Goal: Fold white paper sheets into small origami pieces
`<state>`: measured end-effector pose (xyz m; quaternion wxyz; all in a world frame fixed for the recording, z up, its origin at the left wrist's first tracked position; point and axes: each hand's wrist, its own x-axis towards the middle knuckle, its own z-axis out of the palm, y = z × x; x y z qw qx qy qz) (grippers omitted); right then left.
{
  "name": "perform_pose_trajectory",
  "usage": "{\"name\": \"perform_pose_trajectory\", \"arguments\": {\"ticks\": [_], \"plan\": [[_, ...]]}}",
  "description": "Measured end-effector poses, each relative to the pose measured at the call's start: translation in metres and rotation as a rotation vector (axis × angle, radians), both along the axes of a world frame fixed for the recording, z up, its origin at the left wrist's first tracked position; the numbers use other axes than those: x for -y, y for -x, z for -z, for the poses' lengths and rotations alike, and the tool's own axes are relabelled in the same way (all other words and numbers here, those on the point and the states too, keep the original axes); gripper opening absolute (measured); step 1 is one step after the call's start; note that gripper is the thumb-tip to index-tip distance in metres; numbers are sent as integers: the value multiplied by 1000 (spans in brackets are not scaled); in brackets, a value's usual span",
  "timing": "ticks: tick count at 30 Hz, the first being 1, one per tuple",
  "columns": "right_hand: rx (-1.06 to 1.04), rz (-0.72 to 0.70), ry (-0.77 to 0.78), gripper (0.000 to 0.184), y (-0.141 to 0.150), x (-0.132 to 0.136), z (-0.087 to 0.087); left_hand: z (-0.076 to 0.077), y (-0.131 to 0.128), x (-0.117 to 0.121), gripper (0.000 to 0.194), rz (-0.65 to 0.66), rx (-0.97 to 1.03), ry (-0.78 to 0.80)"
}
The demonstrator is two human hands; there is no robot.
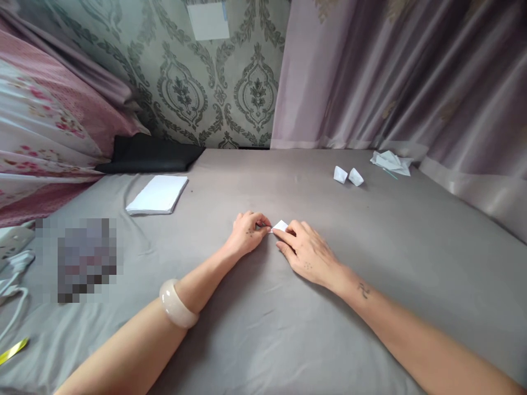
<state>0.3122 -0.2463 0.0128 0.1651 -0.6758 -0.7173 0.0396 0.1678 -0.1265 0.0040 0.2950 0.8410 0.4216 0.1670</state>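
Note:
A small piece of folded white paper (280, 225) lies on the grey sheet between my two hands, its peaked top showing. My left hand (249, 231) is closed, with thumb and forefinger pinched at the paper's left corner. From the right, my right hand (307, 249) holds the paper against the sheet, its forefinger along the near edge and its other fingers curled by the right side. The thumb of that hand sits lower, a little apart from the forefinger. Fingers of both hands cover the paper's side corners.
Two folded white paper pieces (348, 175) stand at the back right, near loose white papers (391, 162). A stack of white paper (158, 195) lies back left, before a black cloth (152, 153). At far left are a power strip (14, 241), a blurred-out patch and a yellow strip (13, 351).

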Motion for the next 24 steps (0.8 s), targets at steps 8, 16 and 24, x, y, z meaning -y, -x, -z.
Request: {"name": "perform_pose_trajectory", "arguments": {"ticks": [8,16,24], "plan": [[30,-15,93,36,0,-5,-11,2,-1,2,21,-36,46,31],[-110,-28,66,38,-6,6,-10,11,-6,10,17,-70,-40,-125],[8,-26,11,32,-1,3,-7,5,-8,10,19,-83,-72,-95]]}}
